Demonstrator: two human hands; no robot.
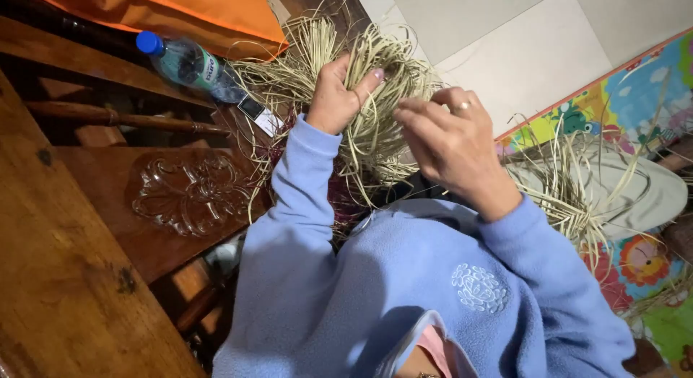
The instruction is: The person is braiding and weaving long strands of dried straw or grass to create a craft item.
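Two hands work a tangled bundle of pale straw strips (375, 96) held up in front of the chest: the left hand (333, 96) is closed around a clump, the right hand (451, 143) pinches strands beside it. Farther left, a clear plastic bottle (184, 60) with a blue cap lies on dark wooden furniture (86, 226); how full it is cannot be told.

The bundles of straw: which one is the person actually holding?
The pale looped bundle at top centre, gripped by the left hand, with the right hand at it. The other bundle lies untouched at the right, by the colourful mat.
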